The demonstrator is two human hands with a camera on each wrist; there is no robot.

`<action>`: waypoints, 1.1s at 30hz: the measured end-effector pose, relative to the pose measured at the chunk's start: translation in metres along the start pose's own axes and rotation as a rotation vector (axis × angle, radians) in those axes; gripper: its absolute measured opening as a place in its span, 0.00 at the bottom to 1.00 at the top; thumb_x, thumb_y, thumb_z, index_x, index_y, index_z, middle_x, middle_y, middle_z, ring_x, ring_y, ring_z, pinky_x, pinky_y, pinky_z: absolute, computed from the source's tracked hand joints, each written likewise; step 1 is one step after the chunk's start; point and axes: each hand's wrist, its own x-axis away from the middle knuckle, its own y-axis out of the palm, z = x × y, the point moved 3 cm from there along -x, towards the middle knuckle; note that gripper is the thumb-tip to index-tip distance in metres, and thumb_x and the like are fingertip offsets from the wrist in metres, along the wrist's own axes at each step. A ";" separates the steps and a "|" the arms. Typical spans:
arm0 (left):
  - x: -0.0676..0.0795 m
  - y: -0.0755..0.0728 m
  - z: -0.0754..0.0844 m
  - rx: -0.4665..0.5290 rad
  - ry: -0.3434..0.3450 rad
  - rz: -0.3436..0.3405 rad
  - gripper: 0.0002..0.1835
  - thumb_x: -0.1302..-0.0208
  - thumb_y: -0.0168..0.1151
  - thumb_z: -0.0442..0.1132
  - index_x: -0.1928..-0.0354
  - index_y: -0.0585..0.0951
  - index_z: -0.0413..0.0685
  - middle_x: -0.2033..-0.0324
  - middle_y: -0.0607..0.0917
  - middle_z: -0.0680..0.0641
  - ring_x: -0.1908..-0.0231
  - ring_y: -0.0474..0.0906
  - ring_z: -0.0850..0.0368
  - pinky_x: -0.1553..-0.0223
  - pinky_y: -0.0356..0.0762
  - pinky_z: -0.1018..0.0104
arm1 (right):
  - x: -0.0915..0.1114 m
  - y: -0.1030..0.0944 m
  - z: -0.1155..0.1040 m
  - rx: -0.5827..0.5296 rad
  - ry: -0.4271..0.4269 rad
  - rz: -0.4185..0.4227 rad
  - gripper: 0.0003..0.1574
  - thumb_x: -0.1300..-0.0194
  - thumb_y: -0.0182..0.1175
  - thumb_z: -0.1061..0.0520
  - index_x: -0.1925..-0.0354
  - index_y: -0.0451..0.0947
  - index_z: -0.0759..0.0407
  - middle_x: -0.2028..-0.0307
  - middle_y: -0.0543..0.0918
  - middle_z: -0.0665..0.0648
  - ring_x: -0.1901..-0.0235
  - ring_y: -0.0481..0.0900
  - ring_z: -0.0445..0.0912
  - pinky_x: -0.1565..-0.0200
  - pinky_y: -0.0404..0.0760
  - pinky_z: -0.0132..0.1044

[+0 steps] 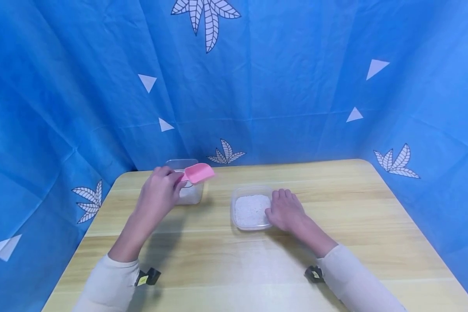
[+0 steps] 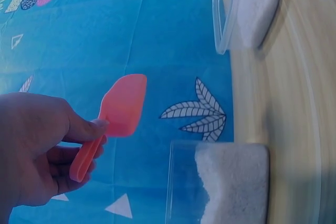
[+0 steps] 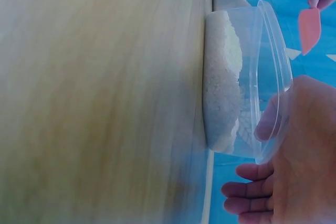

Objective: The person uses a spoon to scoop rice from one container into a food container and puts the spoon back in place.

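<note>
L hand (image 1: 160,186): narrow pinch, thumb against curled fingers round the handle of the pink scoop (image 2: 126,106), which I see held up off the table (image 1: 218,268), bowl pointing R, no contents visible in it. R hand (image 1: 286,210): thumb over the rim of the R tub (image 3: 249,35), fingers outside; how firm the hold is, I can't tell. The R tub sits flat on the table, approx. mid-width, w/ white grains (image 1: 252,208) inside. L tub (image 1: 182,164), farther back & partly hidden by the L hand, also contains white stuff, its surface uneven in the L-wrist view. Tubs stand apart. Bkgd.: blue cloth (image 1: 296,65) w/ leaf & triangle prints.

Poss. failures, in my judgement: (a) scoop rolls in the pinch, b/c only a slim handle is held & the bowl's wt. lies beyond the fingers; (b) L tub gets knocked, b/c the L hand is near it & could dip; (c) R tub tips or its wall flexes, b/c the thumb loads one side of the rim, w/ grains spilling onto the table.
</note>
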 end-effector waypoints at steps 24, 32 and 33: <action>0.002 0.002 -0.042 -0.046 -0.108 -0.088 0.14 0.40 0.68 0.37 0.56 0.86 0.33 0.64 0.84 0.33 0.63 0.76 0.40 0.60 0.78 0.49 | 0.000 0.003 0.000 0.026 0.000 0.002 0.28 0.33 0.43 0.46 0.48 0.67 0.69 0.60 0.69 0.61 0.56 0.67 0.54 0.50 0.70 0.48; -0.001 0.007 -0.050 -0.102 -0.112 -0.134 0.11 0.40 0.68 0.36 0.60 0.86 0.34 0.70 0.84 0.35 0.67 0.75 0.42 0.63 0.76 0.52 | -0.001 0.003 0.000 0.019 -0.001 0.007 0.27 0.33 0.44 0.46 0.49 0.67 0.69 0.61 0.69 0.60 0.56 0.67 0.54 0.50 0.70 0.48; -0.002 0.008 -0.050 -0.112 -0.109 -0.145 0.11 0.40 0.68 0.36 0.60 0.86 0.34 0.72 0.83 0.36 0.68 0.74 0.43 0.63 0.75 0.53 | -0.001 0.003 0.000 0.019 -0.001 0.005 0.27 0.33 0.44 0.46 0.49 0.67 0.69 0.61 0.69 0.61 0.56 0.67 0.54 0.50 0.70 0.48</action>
